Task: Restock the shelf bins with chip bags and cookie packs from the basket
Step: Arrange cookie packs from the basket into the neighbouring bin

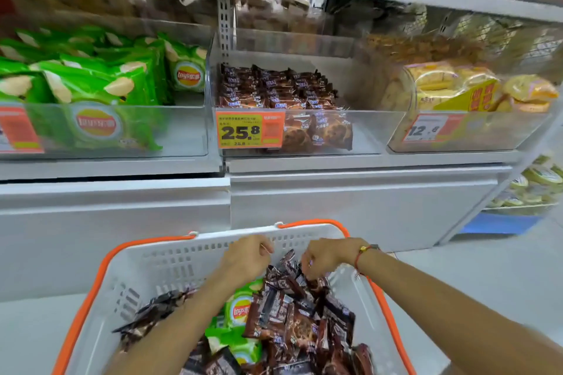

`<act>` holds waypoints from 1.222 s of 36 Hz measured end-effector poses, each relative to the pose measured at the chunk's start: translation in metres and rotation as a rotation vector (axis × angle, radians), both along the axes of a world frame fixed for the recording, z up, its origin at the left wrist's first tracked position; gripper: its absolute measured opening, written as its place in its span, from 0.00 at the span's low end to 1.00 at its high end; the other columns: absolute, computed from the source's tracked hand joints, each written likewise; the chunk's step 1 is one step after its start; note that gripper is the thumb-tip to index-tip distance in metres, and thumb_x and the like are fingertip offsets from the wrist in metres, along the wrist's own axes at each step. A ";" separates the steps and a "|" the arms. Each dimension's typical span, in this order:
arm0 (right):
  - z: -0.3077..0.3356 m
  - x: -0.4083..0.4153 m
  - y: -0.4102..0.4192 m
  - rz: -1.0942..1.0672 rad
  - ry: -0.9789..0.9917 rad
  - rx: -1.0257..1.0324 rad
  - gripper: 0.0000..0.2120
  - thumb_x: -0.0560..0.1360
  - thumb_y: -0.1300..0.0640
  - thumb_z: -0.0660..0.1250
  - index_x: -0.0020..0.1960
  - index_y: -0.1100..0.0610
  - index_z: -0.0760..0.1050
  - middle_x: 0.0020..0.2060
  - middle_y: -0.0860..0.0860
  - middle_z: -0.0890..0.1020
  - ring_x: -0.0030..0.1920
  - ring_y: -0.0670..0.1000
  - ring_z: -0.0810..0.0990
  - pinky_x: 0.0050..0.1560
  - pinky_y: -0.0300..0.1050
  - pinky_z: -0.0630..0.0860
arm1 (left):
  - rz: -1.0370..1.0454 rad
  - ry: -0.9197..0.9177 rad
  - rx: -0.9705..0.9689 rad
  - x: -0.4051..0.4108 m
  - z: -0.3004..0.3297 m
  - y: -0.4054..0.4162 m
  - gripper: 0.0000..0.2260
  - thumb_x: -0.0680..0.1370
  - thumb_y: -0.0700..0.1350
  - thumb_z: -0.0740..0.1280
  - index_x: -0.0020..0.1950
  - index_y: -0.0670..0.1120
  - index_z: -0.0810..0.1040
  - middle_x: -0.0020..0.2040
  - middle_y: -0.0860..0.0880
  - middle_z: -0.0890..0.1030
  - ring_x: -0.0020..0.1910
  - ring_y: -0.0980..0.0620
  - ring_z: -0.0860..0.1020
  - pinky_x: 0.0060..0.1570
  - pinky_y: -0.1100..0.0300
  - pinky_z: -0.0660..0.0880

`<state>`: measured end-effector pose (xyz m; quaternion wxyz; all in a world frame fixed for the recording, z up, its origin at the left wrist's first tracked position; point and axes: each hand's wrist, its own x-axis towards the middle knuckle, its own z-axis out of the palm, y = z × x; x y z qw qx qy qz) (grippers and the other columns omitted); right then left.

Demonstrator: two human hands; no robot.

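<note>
Both hands reach into the basket [170,256]. The right hand [324,257] has its grip closed on brown cookie packs [300,278]; the left hand [248,256] is curled, its grip unclear. Grab a few, then lift slowly.

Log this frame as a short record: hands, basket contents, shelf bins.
left hand: closed, at the basket's far wall, grip unclear
right hand: fingers on brown cookie packs
basket: white, orange rim; cookie packs, green chip bags
left bin: green chip bags
middle bin: brown cookie packs, partly filled
right bin: yellow packs
</note>
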<state>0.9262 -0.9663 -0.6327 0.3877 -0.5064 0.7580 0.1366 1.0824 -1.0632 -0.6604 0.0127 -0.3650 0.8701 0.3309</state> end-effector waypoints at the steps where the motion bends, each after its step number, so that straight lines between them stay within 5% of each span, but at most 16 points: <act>1: -0.012 0.005 0.003 0.014 0.023 0.044 0.12 0.76 0.58 0.65 0.56 0.62 0.79 0.52 0.57 0.81 0.49 0.56 0.79 0.54 0.48 0.75 | -0.042 -0.032 0.043 0.003 -0.015 0.004 0.10 0.78 0.43 0.62 0.54 0.53 0.81 0.57 0.53 0.81 0.57 0.51 0.78 0.55 0.60 0.73; 3: -0.035 0.015 0.008 0.020 0.060 0.099 0.11 0.75 0.58 0.66 0.54 0.63 0.78 0.52 0.59 0.80 0.48 0.57 0.77 0.54 0.49 0.75 | -0.109 -0.104 0.129 0.011 -0.043 0.012 0.11 0.78 0.43 0.64 0.59 0.50 0.79 0.59 0.51 0.80 0.58 0.51 0.77 0.56 0.61 0.72; 7: -0.072 0.037 0.021 -0.021 0.087 0.001 0.27 0.76 0.55 0.65 0.72 0.60 0.63 0.68 0.59 0.69 0.64 0.60 0.72 0.63 0.51 0.72 | -0.165 -0.232 0.257 0.027 -0.087 0.034 0.16 0.77 0.46 0.67 0.63 0.46 0.72 0.62 0.46 0.77 0.56 0.48 0.77 0.54 0.58 0.72; 12: -0.111 0.066 0.042 -0.145 0.049 -0.153 0.32 0.76 0.46 0.67 0.75 0.51 0.59 0.74 0.60 0.54 0.68 0.62 0.67 0.65 0.53 0.70 | -0.059 -0.179 0.193 0.034 -0.110 0.048 0.19 0.77 0.49 0.67 0.67 0.47 0.71 0.61 0.48 0.78 0.58 0.48 0.77 0.55 0.56 0.73; 15: -0.121 0.078 0.046 -0.152 0.119 -0.169 0.33 0.75 0.42 0.66 0.75 0.51 0.59 0.72 0.58 0.56 0.71 0.61 0.61 0.66 0.53 0.68 | 0.055 -0.132 0.309 0.031 -0.111 0.045 0.19 0.78 0.51 0.67 0.67 0.47 0.72 0.61 0.48 0.79 0.57 0.49 0.78 0.55 0.58 0.74; 19: -0.108 0.067 0.031 -0.108 0.099 -0.184 0.15 0.78 0.49 0.64 0.60 0.56 0.74 0.64 0.58 0.67 0.67 0.59 0.67 0.62 0.50 0.70 | 0.111 -0.085 0.421 0.025 -0.098 0.035 0.13 0.80 0.49 0.64 0.62 0.45 0.78 0.56 0.43 0.82 0.49 0.47 0.81 0.46 0.58 0.74; 21: -0.087 0.054 0.016 -0.089 0.003 -0.142 0.08 0.78 0.52 0.64 0.46 0.57 0.75 0.49 0.56 0.75 0.54 0.56 0.76 0.50 0.45 0.72 | 0.173 -0.033 0.552 0.019 -0.087 0.027 0.12 0.81 0.50 0.61 0.53 0.44 0.80 0.44 0.47 0.81 0.40 0.51 0.79 0.42 0.58 0.75; 24: -0.042 0.030 -0.003 -0.118 -0.141 -0.084 0.05 0.78 0.58 0.64 0.45 0.57 0.76 0.34 0.50 0.74 0.37 0.49 0.73 0.34 0.36 0.68 | 0.302 0.029 0.740 0.008 -0.062 0.009 0.19 0.83 0.54 0.54 0.47 0.44 0.78 0.40 0.51 0.78 0.38 0.54 0.75 0.42 0.61 0.72; 26: -0.011 0.015 -0.011 -0.155 -0.199 -0.085 0.07 0.80 0.60 0.61 0.55 0.61 0.75 0.35 0.49 0.76 0.34 0.46 0.75 0.31 0.32 0.71 | 0.292 0.055 0.746 0.003 -0.036 -0.001 0.22 0.83 0.57 0.50 0.46 0.47 0.79 0.44 0.51 0.79 0.39 0.55 0.73 0.38 0.62 0.67; 30: 0.051 -0.011 -0.013 -0.232 -0.295 -0.156 0.08 0.82 0.58 0.58 0.57 0.60 0.72 0.48 0.52 0.79 0.40 0.47 0.80 0.47 0.42 0.77 | 0.205 0.212 0.735 -0.002 0.012 -0.005 0.21 0.82 0.59 0.51 0.52 0.50 0.80 0.51 0.53 0.81 0.49 0.55 0.77 0.46 0.61 0.71; 36: 0.127 -0.032 0.000 -0.403 -0.403 -0.574 0.11 0.81 0.55 0.60 0.59 0.59 0.75 0.47 0.55 0.81 0.40 0.48 0.79 0.46 0.40 0.76 | 0.124 0.567 0.644 -0.019 0.089 0.002 0.15 0.76 0.60 0.62 0.54 0.53 0.78 0.53 0.52 0.83 0.52 0.57 0.80 0.53 0.61 0.76; 39: 0.143 -0.030 0.005 -0.442 -0.425 -0.807 0.11 0.79 0.53 0.64 0.57 0.58 0.79 0.47 0.54 0.83 0.45 0.49 0.81 0.51 0.46 0.78 | 0.097 0.673 0.575 -0.021 0.116 0.003 0.11 0.77 0.51 0.66 0.58 0.49 0.75 0.49 0.52 0.82 0.46 0.65 0.80 0.45 0.72 0.75; 41: 0.158 -0.031 0.010 -0.503 -0.474 -1.011 0.10 0.78 0.51 0.64 0.54 0.55 0.80 0.47 0.49 0.84 0.47 0.47 0.82 0.50 0.40 0.78 | 0.050 0.786 0.492 -0.031 0.141 0.004 0.10 0.78 0.46 0.66 0.59 0.51 0.74 0.45 0.56 0.83 0.43 0.68 0.80 0.42 0.76 0.73; 44: 0.175 -0.039 0.011 -0.605 -0.577 -1.211 0.07 0.77 0.48 0.64 0.52 0.49 0.78 0.43 0.43 0.82 0.44 0.38 0.81 0.44 0.28 0.76 | 0.045 0.954 0.404 -0.051 0.178 -0.001 0.08 0.79 0.42 0.65 0.55 0.54 0.75 0.41 0.58 0.84 0.44 0.63 0.82 0.46 0.69 0.77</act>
